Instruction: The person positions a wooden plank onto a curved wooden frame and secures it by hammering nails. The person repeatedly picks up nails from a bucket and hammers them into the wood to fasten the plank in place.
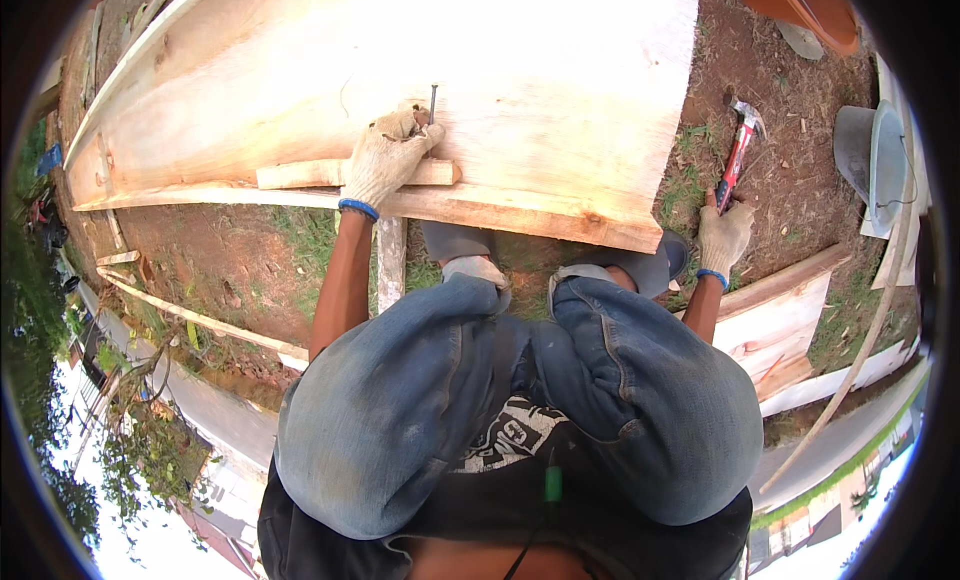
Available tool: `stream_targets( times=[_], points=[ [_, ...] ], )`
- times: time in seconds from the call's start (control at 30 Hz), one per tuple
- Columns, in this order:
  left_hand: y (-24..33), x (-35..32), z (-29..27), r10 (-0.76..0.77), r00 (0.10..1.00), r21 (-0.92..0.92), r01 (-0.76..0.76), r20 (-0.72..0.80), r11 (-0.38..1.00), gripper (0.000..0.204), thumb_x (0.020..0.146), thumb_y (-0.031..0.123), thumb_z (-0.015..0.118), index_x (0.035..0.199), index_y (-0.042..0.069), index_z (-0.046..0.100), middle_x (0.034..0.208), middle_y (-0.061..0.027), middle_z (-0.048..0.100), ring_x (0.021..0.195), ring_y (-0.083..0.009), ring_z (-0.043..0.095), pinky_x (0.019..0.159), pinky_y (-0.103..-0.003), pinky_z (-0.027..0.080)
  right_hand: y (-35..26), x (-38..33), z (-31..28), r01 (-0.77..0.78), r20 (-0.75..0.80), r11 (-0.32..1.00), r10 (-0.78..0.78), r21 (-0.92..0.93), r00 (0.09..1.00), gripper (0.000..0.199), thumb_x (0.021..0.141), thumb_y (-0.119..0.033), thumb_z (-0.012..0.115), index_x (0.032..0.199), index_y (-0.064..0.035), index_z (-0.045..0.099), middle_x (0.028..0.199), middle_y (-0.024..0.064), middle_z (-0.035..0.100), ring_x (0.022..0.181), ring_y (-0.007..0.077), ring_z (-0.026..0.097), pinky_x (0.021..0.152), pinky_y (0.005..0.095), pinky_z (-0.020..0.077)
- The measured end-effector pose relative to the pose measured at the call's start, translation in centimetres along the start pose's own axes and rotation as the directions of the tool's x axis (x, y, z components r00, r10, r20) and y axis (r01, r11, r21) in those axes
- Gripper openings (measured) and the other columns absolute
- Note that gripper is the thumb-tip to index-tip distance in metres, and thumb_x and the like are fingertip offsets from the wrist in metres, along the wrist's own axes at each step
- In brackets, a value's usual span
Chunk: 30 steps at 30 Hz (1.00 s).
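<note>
My left hand [384,158], in a cream work glove with a blue cuff, is closed around a long nail [433,102] that points upward. It rests over a short wooden strip [305,174], which lies along the near edge of a large pale wooden panel [560,130]. Off to the right, past the panel's edge, my gloved right hand [724,232] grips the lower end of the handle of a claw hammer [738,155]. The hammer has a red and black handle, and its metal head points away from me above the dirt.
A grey bucket [853,148] lies at the right, below an orange container [805,10]. More boards [775,325] lie beside my right forearm. My bent knees in jeans [400,420] are close to the panel's near edge. Thin wood strips [210,320] lie on the ground at left.
</note>
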<state>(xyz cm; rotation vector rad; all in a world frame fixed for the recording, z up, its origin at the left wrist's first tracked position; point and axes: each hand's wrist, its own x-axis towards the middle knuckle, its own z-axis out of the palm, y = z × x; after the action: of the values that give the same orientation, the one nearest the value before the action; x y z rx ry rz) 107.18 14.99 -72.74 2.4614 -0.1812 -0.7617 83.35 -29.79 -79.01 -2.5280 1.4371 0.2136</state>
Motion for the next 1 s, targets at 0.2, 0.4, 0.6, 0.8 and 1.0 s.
stream_targets(
  times=[0.2,0.4,0.6,0.8,1.0],
  points=[
    [1.2,0.8,2.0,0.040,0.997,-0.056,-0.037,0.069,0.998,0.028,0.099,0.031,0.074,0.098,0.003,0.075,0.075,-0.0036,0.064,0.072,-0.0119,0.057,0.070,-0.035,0.050,0.5,-1.1,-0.1,-0.041,-0.099,0.993,0.052,0.111,0.994,0.052,0.090,-0.033,0.080,0.128,-0.0027,0.061,0.114,0.0242,0.068,0.108,0.0439,0.068,0.095,0.0511,0.0553],
    [6.6,4.2,1.6,0.444,0.895,0.147,-0.445,0.042,0.883,0.031,0.095,0.035,0.074,0.094,0.004,0.071,0.084,-0.0155,0.074,0.076,-0.0333,0.072,0.069,-0.045,0.055,-0.6,0.7,2.0,0.096,-0.334,0.987,-0.049,0.125,0.941,0.037,0.092,-0.030,0.077,0.114,-0.0014,0.065,0.104,0.0225,0.066,0.099,0.0426,0.066,0.086,0.0526,0.0542],
    [30.4,12.7,-1.1,0.623,0.724,0.254,-0.688,0.296,0.680,0.033,0.096,0.040,0.075,0.105,0.008,0.070,0.093,-0.0129,0.076,0.081,-0.0338,0.074,0.071,-0.045,0.058,-1.3,0.2,1.9,0.003,-0.284,1.000,-0.009,-0.021,0.959,0.037,0.096,-0.033,0.069,0.116,-0.0013,0.066,0.109,0.0187,0.065,0.107,0.0364,0.062,0.089,0.0484,0.0511],
    [47.5,22.9,1.7,0.785,0.587,0.583,-0.714,0.198,0.387,0.038,0.099,0.045,0.066,0.114,0.010,0.069,0.106,-0.0133,0.078,0.100,-0.0333,0.076,0.085,-0.047,0.061,-2.0,0.2,1.1,-0.033,-0.203,0.999,0.037,0.025,0.978,0.037,0.098,-0.034,0.067,0.117,-0.0019,0.066,0.117,0.0168,0.063,0.109,0.0351,0.061,0.091,0.0483,0.0497],
    [51.1,31.7,8.6,0.609,0.602,0.725,-0.686,0.516,0.064,0.042,0.090,0.026,0.067,0.131,0.019,0.072,0.122,-0.0140,0.076,0.113,-0.0356,0.073,0.094,-0.049,0.059,-2.4,0.6,0.9,-0.044,-0.139,0.991,0.062,0.130,0.988,0.037,0.096,-0.034,0.068,0.118,-0.0036,0.066,0.115,0.0154,0.062,0.108,0.0344,0.060,0.091,0.0497,0.0480]
  ],
)
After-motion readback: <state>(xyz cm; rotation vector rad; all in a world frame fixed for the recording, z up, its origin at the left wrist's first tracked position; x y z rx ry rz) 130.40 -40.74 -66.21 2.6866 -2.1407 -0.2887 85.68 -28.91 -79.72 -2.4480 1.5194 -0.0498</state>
